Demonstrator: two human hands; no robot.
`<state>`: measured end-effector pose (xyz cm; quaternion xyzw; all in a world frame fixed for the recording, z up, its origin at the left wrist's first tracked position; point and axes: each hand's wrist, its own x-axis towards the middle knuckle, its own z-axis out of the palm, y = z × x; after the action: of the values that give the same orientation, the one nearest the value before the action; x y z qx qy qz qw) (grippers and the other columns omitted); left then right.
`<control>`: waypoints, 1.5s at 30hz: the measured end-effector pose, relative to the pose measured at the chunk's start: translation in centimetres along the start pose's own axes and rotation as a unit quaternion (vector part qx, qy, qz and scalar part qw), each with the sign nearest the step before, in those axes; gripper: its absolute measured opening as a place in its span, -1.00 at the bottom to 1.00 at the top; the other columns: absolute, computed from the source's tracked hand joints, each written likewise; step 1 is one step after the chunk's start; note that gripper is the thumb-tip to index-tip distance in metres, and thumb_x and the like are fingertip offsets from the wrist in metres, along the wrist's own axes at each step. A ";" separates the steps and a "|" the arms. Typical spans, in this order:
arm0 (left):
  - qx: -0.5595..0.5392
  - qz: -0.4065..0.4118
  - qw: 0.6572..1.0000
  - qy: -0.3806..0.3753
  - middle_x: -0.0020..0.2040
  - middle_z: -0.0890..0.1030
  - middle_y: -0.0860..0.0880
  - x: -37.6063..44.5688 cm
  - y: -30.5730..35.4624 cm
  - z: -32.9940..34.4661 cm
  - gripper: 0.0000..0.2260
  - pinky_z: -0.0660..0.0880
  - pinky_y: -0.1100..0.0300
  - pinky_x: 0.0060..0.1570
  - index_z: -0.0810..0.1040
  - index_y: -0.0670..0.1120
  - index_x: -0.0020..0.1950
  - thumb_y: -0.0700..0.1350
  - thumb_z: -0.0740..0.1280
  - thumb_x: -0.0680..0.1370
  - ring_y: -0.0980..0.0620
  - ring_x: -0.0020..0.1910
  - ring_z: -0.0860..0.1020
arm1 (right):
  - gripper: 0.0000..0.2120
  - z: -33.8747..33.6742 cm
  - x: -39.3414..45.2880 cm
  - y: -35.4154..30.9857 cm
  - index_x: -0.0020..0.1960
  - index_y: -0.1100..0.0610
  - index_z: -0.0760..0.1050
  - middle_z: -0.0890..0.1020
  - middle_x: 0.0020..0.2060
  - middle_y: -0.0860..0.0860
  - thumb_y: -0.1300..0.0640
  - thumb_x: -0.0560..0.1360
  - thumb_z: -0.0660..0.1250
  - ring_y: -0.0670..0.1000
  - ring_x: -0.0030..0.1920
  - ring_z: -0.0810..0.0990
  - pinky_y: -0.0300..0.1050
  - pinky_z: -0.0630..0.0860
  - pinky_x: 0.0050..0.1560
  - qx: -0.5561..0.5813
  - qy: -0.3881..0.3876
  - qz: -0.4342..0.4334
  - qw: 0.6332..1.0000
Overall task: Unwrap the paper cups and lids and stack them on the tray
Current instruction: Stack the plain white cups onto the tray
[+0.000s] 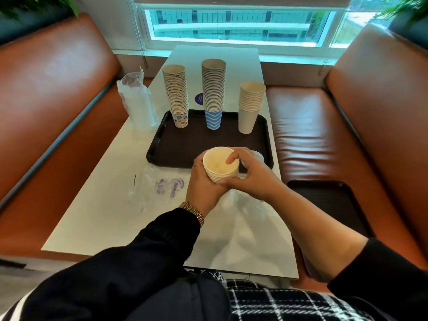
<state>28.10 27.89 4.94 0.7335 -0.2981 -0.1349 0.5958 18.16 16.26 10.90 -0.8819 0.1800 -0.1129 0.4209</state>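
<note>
Cups: in the head view you hold a short white stack of them just above the near edge of the tray. Your left hand is wrapped round the stack from below and the left, fingers curled on its ribbed side. Your right hand grasps it from the right, with one fingertip hooked over the rim into the top cup and the thumb pressed low on the side. No wrap shows on this stack, so it looks ready to set down.

Beyond your fingers, three stacks already stand upright along the far side of the tray: a patterned stack to the left, a blue stack in the middle and a plain stack to the right. Just behind your right hand something small and white sits on the tray; it is mostly hidden, so you cannot tell if it is a lid.

Left of the tray, well away from your fingers, a bagged stack of white items stands on the desk, still in its plastic. Empty wrappers lie flat on the desk just below and left of your hands.

By this showing you are well past halfway: three stacks placed, a fourth in hand, and at least the bagged stack left to unwrap and place.
</note>
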 end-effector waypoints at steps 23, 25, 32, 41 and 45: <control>0.006 -0.005 1.000 0.013 0.14 0.43 0.23 -0.3 0.6 0.0 -0.21 0.39 0.56 -0.01 0.27 0.07 0.31 -0.14 0.65 0.23 0.45 0.07 0.45 | -0.81 -5.0 4.6 -2.3 -0.15 -0.16 0.52 0.62 0.11 -0.06 -0.01 0.36 0.53 -0.12 0.13 0.58 -0.02 0.51 0.20 0.201 0.147 -0.081 0.965; 0.008 -0.005 1.000 0.017 0.17 0.42 0.21 -0.4 0.4 0.0 -0.18 0.39 0.53 0.07 0.26 0.06 0.33 -0.14 0.66 0.22 0.43 0.10 0.44 | -0.72 -7.0 6.6 -2.6 -0.05 -0.13 0.49 0.62 0.04 0.05 -0.06 0.32 0.51 -0.15 0.06 0.58 -0.14 0.51 0.16 0.200 0.208 -0.085 0.954; 0.030 0.008 0.999 0.026 0.22 0.36 0.32 -0.5 -0.2 0.1 -0.16 0.29 0.60 0.07 0.26 0.17 0.33 -0.05 0.66 0.20 0.47 0.16 0.37 | -0.61 -13.0 16.2 -2.5 0.16 0.27 0.55 0.56 0.07 0.02 0.09 0.42 0.49 0.08 0.22 0.51 -0.03 0.45 0.23 0.058 0.368 -0.077 0.925; 0.068 -0.003 0.998 -0.004 0.21 0.22 0.55 -0.1 -0.4 0.1 -0.15 0.31 0.51 0.05 0.14 0.37 0.31 0.36 0.52 0.14 0.47 0.23 0.29 | -0.82 -12.4 22.9 2.5 -0.14 0.08 0.49 0.45 0.31 0.03 0.01 0.44 0.44 0.04 0.28 0.46 -0.09 0.43 0.23 -0.058 0.307 0.046 0.949; 0.054 -0.011 0.998 -0.016 0.17 0.17 0.65 0.0 -0.4 0.1 -0.14 0.30 0.55 0.03 0.12 0.40 0.30 0.42 0.47 0.11 0.50 0.23 0.28 | -0.75 -10.4 22.4 5.8 0.05 0.03 0.57 0.35 0.46 -0.05 -0.01 0.43 0.48 0.00 0.42 0.36 -0.05 0.32 0.39 -0.057 0.239 0.083 0.966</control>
<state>28.22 27.87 4.50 0.7658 -0.3060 -0.1368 0.5489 33.65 -3.67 13.84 -0.8341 0.3536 -0.2744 0.3223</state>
